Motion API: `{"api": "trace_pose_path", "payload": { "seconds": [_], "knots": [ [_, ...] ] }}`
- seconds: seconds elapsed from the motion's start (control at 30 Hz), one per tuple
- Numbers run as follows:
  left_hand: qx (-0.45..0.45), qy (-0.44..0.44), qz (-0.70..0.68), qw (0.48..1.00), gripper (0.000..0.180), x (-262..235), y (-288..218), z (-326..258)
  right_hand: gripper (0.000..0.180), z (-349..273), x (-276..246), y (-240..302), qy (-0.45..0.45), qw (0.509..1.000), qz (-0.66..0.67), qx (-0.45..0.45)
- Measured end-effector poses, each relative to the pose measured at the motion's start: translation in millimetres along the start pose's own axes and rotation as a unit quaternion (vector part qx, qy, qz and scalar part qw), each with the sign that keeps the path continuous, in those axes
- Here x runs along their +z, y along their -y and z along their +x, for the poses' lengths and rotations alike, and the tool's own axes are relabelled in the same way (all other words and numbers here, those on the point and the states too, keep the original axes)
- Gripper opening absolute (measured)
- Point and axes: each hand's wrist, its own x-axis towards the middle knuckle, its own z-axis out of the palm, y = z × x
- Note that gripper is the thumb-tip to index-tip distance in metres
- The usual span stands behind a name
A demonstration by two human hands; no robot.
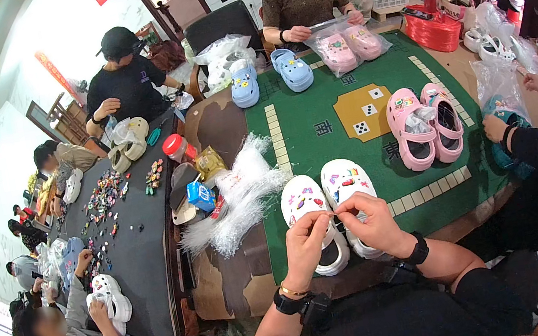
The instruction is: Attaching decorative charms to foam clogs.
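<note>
Just in front of me a pair of white clogs stands side by side on a green mat (336,100), the left clog (300,195) and the right clog (347,175) both dotted with colourful charms. Over their heel ends my left hand (308,240) and my right hand (372,223) meet, thumbs and fingers pinched together. Between the fingertips there may be something tiny and reddish, too small to make out. To the right stands a pair of pink clogs (413,133) with charms and clear wrapping inside.
A pile of clear plastic strands (244,190) lies left of the mat, by a red-lidded jar (178,147) and a blue packet (200,196). Blue clogs (293,70) stand at the far edge. Across, a person handles bagged pink clogs (348,48). Loose charms (106,195) cover the left table; red twine (432,29) sits far right.
</note>
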Motion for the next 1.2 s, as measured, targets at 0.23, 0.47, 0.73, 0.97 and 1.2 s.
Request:
{"api": "trace_pose_path", "payload": {
  "seconds": [0.23, 0.47, 0.73, 0.97, 1.2],
  "knots": [
    [-0.024, 0.007, 0.01, 1.0, 0.018, -2.1, 1.2, 0.0, 0.009, -0.7, -0.5, -0.9, 0.007, 1.0, -0.009, 0.001],
    [-0.048, 0.016, -0.026, 0.998, 0.019, -3.0, -1.1, 0.4, 0.009, -0.6, -0.6, -0.4, 0.01, 1.0, -0.014, 0.006],
    [-0.037, 0.021, -0.041, 0.998, 0.017, 0.8, -2.0, 0.4, 0.009, -0.7, -1.2, 1.3, 0.009, 1.0, -0.011, 0.006],
    [-0.057, 0.033, -0.05, 0.997, 0.017, -3.6, -0.9, -1.2, 0.008, -1.3, 0.1, 1.6, 0.009, 1.0, -0.02, 0.01],
    [-0.071, 0.059, -0.056, 0.994, 0.019, -3.1, -2.3, -2.0, 0.007, -1.7, 1.2, 1.8, 0.01, 1.0, -0.01, 0.008]
  ]
}}
